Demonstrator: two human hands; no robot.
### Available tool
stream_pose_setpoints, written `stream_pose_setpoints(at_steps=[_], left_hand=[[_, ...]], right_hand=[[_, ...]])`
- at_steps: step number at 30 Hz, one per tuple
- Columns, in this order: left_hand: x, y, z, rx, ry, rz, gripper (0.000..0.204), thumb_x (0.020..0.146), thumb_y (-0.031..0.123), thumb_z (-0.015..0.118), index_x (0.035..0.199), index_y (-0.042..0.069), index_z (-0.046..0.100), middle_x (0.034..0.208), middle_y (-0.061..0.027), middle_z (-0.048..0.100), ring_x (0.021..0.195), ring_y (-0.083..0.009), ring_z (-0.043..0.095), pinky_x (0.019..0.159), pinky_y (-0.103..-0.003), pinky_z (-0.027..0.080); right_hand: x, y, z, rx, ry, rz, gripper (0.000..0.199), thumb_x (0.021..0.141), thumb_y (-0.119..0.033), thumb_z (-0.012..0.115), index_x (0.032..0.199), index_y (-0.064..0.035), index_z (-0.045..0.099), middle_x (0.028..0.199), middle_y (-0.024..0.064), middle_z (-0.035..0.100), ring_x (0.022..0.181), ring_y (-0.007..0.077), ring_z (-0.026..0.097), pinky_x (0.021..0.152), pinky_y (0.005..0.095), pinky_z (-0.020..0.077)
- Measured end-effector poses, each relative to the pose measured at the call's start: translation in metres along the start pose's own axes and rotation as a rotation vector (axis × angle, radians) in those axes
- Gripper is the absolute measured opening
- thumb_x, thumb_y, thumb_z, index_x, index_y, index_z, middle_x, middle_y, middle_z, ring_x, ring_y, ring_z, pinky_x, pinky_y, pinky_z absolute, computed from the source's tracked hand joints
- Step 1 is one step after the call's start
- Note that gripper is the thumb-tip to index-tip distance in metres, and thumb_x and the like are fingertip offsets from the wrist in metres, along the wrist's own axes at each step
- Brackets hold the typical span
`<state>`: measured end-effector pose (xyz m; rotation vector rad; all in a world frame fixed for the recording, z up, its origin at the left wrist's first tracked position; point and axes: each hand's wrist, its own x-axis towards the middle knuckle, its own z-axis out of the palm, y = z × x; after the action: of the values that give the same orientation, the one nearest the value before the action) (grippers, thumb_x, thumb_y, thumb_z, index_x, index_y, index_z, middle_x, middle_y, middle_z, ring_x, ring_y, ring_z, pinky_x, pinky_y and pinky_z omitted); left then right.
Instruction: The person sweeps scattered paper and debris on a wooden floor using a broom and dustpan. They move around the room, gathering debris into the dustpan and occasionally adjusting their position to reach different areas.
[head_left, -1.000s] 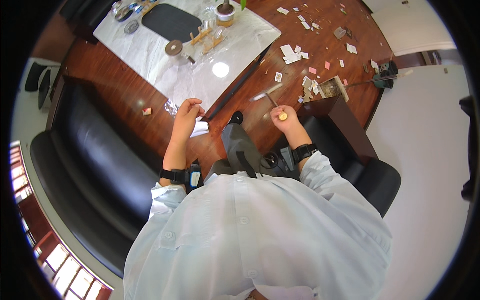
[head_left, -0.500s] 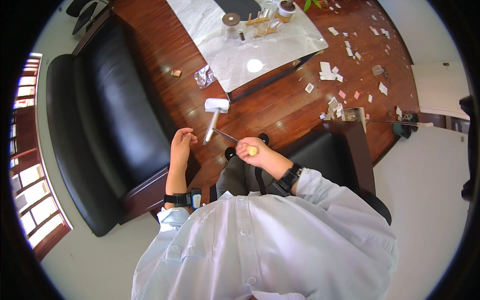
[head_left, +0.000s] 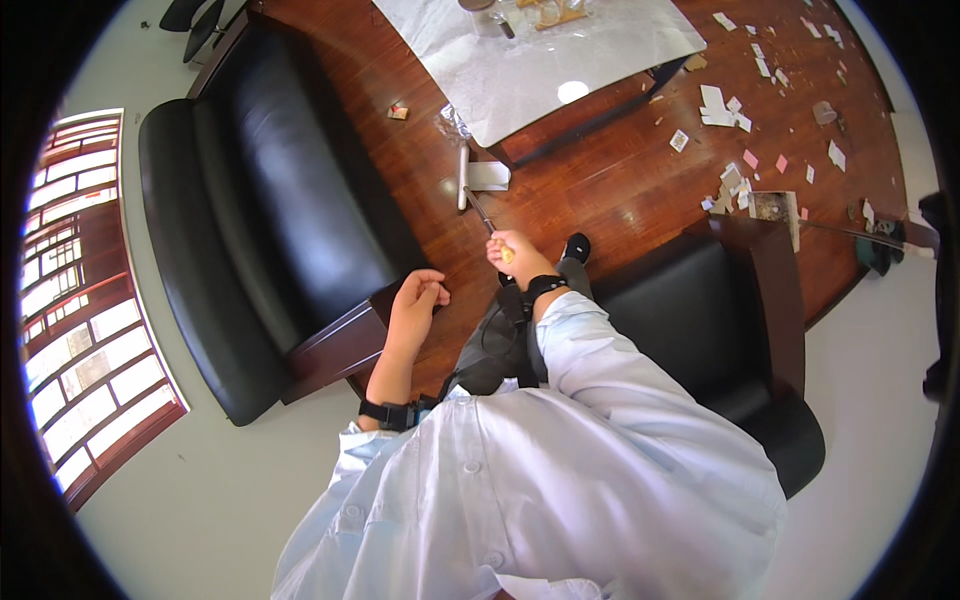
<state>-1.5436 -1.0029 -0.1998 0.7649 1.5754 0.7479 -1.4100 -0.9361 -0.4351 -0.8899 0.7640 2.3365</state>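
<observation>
the right hand [head_left: 515,255] is clenched around the yellow grip [head_left: 508,256] of a t-shaped tool [head_left: 480,208]. the dark shaft runs from the fist toward the near corner of the table [head_left: 450,55], and the white crossbar [head_left: 463,178] is positioned over the wooden floor [head_left: 590,190], just outside that corner. a folded white piece [head_left: 490,177] lies on the floor alongside the crossbar; whether the crossbar touches it or the floor is difficult to confirm from this angle.

the left hand [head_left: 417,295] is released, fingers loosely curled, and is located in front of the end of the black sofa [head_left: 270,200]. a black strap [head_left: 390,415] is fitted at the left wrist.

a crumpled, shiny wrapper [head_left: 452,122] lies on the floor at the left edge of the table, near its near corner. a small red-and-white packet [head_left: 398,112] lies between the sofa and the table. a small dark cylinder [head_left: 506,30] and a wooden rack [head_left: 562,14] stand on the table toward the upper part of the view.

white paper scraps [head_left: 718,107] and pink cards [head_left: 750,158] are scattered on the floor beyond the right corner of the table. a black armchair [head_left: 680,310] stands to the right.
</observation>
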Motion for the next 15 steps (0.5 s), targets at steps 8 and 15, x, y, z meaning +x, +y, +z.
stream_pose_setpoints(at_steps=[8, 15], left_hand=[[0.040, 0.029, 0.059, 0.029, -0.153, 0.091, 0.013, 0.084, 0.005, 0.041, 0.094, 0.001, 0.048, 0.074, -0.0042, 0.053, 0.071, -0.0118, 0.052, 0.070, -0.024, 0.043], [0.060, 0.059, 0.103, 0.104, -0.228, 0.088, 0.013, 0.084, 0.006, 0.041, 0.093, 0.002, 0.048, 0.074, -0.0040, 0.052, 0.072, -0.0112, 0.051, 0.070, -0.023, 0.041]], right_hand=[[-0.128, -0.095, -0.076, -0.034, 0.039, 0.160, 0.013, 0.080, 0.000, 0.040, 0.068, -0.0021, 0.036, 0.056, 0.0033, 0.037, 0.045, 0.0096, 0.036, 0.039, 0.0184, 0.0299], [-0.218, -0.169, -0.123, -0.013, 0.022, 0.035, 0.010, 0.077, 0.001, 0.044, 0.072, 0.0003, 0.036, 0.061, 0.0053, 0.036, 0.049, 0.0096, 0.036, 0.040, 0.0167, 0.0318]])
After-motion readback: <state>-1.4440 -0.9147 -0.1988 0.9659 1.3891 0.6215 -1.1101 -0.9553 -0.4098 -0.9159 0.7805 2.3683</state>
